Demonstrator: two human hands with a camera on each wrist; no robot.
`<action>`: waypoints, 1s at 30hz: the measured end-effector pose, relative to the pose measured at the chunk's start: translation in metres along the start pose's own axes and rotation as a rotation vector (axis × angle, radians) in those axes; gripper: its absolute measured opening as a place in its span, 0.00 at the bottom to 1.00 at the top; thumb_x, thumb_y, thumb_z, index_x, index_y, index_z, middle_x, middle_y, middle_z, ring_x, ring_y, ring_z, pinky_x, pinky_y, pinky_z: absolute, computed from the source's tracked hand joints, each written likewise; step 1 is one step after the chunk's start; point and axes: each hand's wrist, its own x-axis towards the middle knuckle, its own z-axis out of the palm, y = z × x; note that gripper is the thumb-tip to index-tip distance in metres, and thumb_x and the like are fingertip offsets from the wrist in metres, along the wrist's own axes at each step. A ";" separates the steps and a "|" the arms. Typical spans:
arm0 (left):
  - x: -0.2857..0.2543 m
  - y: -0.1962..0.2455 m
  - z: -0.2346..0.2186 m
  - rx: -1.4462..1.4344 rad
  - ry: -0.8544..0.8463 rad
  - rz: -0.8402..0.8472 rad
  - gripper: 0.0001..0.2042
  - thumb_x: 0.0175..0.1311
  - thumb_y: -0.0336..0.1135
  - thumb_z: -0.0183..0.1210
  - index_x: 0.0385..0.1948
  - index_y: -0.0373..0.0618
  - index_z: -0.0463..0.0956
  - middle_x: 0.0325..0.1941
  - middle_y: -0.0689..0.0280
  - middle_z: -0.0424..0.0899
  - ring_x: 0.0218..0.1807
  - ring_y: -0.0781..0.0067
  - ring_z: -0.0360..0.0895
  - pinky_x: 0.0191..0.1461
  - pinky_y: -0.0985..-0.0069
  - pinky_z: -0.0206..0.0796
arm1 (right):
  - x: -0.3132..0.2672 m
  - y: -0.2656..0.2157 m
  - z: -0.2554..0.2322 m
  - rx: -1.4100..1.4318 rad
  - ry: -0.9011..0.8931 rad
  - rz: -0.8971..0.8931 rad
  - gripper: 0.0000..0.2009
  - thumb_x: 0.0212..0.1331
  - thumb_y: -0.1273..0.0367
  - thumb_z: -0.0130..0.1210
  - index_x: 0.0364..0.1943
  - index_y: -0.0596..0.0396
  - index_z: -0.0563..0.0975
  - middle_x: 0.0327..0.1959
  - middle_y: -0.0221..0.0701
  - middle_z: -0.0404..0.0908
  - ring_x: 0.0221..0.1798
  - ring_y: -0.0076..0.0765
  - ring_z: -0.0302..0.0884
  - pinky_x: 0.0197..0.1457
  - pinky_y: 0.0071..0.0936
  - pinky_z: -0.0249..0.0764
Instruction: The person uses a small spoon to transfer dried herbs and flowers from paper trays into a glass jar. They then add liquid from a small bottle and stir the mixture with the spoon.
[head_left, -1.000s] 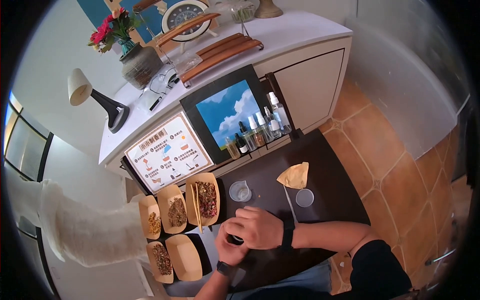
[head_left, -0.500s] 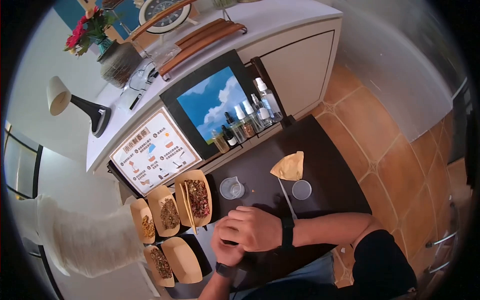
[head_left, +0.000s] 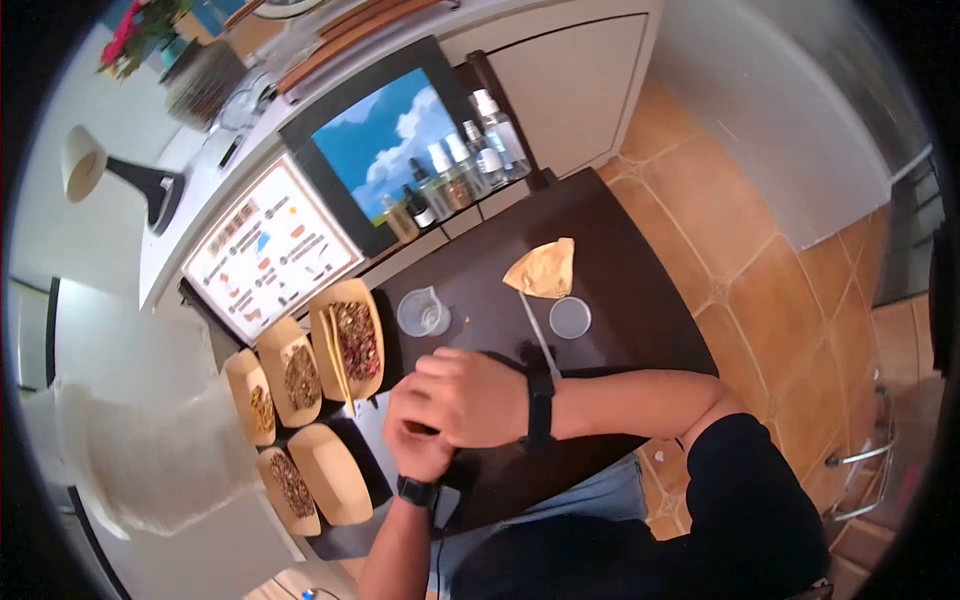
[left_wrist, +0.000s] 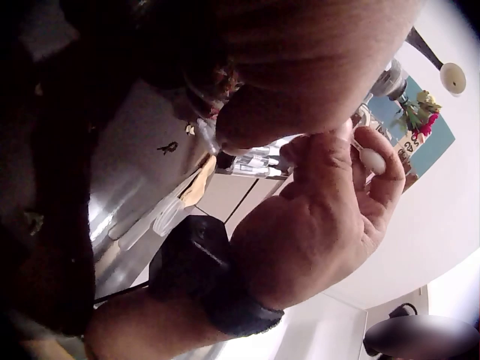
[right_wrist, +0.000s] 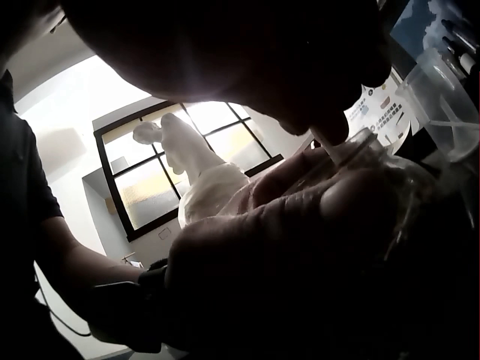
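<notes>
In the head view my left hand lies under my right hand above the near part of the table. My left fingers curl round a small clear container, its rim showing in the right wrist view; the hands mostly hide it from above. Dried bits show beside my left fingers. Between thumb and fingers my right hand pinches a thin white small spoon with a rounded end; its stem points down at the container's mouth. A clear beaker stands just beyond both hands.
Beyond my right wrist lie a light-coloured stick, a folded brown paper cone and a round clear lid. Paper trays stand left, several with dried flowers, one with wooden tongs. Several bottles line the back.
The head view has tilted downward and shifted, so the table appears higher. Both hands stay together at the container, with the right hand still over the left.
</notes>
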 end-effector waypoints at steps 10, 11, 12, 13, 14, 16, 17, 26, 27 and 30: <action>0.005 0.014 0.004 0.123 0.082 0.077 0.28 0.51 0.36 0.81 0.55 0.44 0.81 0.57 0.55 0.87 0.61 0.51 0.86 0.66 0.62 0.78 | 0.003 -0.029 -0.014 -0.070 0.165 -0.003 0.08 0.58 0.77 0.59 0.42 0.57 0.81 0.37 0.37 0.85 0.39 0.50 0.83 0.46 0.43 0.81; 0.006 0.013 0.003 0.115 0.087 0.090 0.28 0.51 0.37 0.81 0.56 0.44 0.81 0.58 0.55 0.87 0.62 0.50 0.85 0.67 0.61 0.78 | 0.001 -0.034 -0.015 -0.067 0.115 0.047 0.08 0.59 0.78 0.59 0.42 0.57 0.81 0.37 0.38 0.85 0.40 0.50 0.83 0.45 0.43 0.80; 0.005 0.013 0.004 0.106 0.093 0.098 0.28 0.51 0.37 0.81 0.56 0.44 0.81 0.58 0.56 0.87 0.62 0.50 0.85 0.67 0.60 0.78 | -0.002 -0.038 -0.016 -0.066 0.059 0.099 0.07 0.60 0.78 0.59 0.42 0.58 0.81 0.37 0.39 0.84 0.40 0.51 0.83 0.45 0.43 0.80; 0.005 0.009 0.004 0.107 0.103 0.114 0.29 0.50 0.37 0.81 0.55 0.44 0.81 0.58 0.55 0.86 0.62 0.48 0.84 0.66 0.60 0.78 | -0.002 -0.038 -0.014 -0.088 0.036 0.075 0.06 0.61 0.78 0.59 0.41 0.58 0.80 0.37 0.40 0.84 0.40 0.52 0.83 0.45 0.44 0.80; 0.005 0.008 0.005 0.091 0.111 0.132 0.29 0.49 0.37 0.81 0.55 0.43 0.80 0.58 0.54 0.86 0.61 0.47 0.84 0.66 0.59 0.78 | -0.005 -0.039 -0.009 -0.110 0.015 0.053 0.06 0.62 0.78 0.58 0.41 0.58 0.80 0.37 0.41 0.84 0.40 0.53 0.83 0.45 0.45 0.80; 0.005 0.004 0.005 0.105 0.138 0.181 0.29 0.50 0.38 0.81 0.55 0.42 0.81 0.57 0.53 0.87 0.61 0.49 0.85 0.66 0.59 0.78 | -0.003 -0.053 -0.006 -0.132 0.091 0.116 0.04 0.65 0.79 0.58 0.41 0.60 0.81 0.36 0.42 0.83 0.41 0.55 0.83 0.45 0.46 0.78; 0.005 0.005 0.005 0.086 0.143 0.176 0.29 0.49 0.38 0.81 0.54 0.42 0.81 0.56 0.53 0.86 0.60 0.48 0.85 0.65 0.59 0.78 | -0.004 -0.059 -0.005 -0.125 0.130 0.178 0.03 0.66 0.78 0.59 0.41 0.60 0.80 0.36 0.43 0.83 0.40 0.56 0.83 0.45 0.46 0.78; 0.002 -0.001 0.008 0.019 0.159 0.166 0.29 0.46 0.39 0.81 0.51 0.42 0.80 0.52 0.54 0.84 0.58 0.45 0.81 0.64 0.56 0.75 | -0.014 -0.054 0.008 -0.187 0.149 0.310 0.03 0.70 0.77 0.59 0.44 0.59 0.79 0.37 0.42 0.83 0.40 0.53 0.84 0.44 0.42 0.78; 0.002 -0.003 0.009 0.018 0.146 0.160 0.29 0.47 0.39 0.82 0.51 0.42 0.80 0.52 0.54 0.84 0.59 0.46 0.80 0.65 0.56 0.74 | -0.015 -0.054 0.007 -0.190 0.144 0.328 0.03 0.70 0.77 0.60 0.44 0.59 0.80 0.38 0.42 0.84 0.40 0.52 0.84 0.44 0.41 0.79; 0.004 -0.003 0.007 -0.013 0.117 0.143 0.29 0.46 0.39 0.82 0.51 0.42 0.80 0.53 0.54 0.84 0.62 0.46 0.79 0.68 0.56 0.73 | -0.013 -0.056 0.003 -0.192 0.095 0.357 0.03 0.70 0.76 0.61 0.44 0.59 0.80 0.38 0.41 0.84 0.41 0.51 0.85 0.45 0.40 0.79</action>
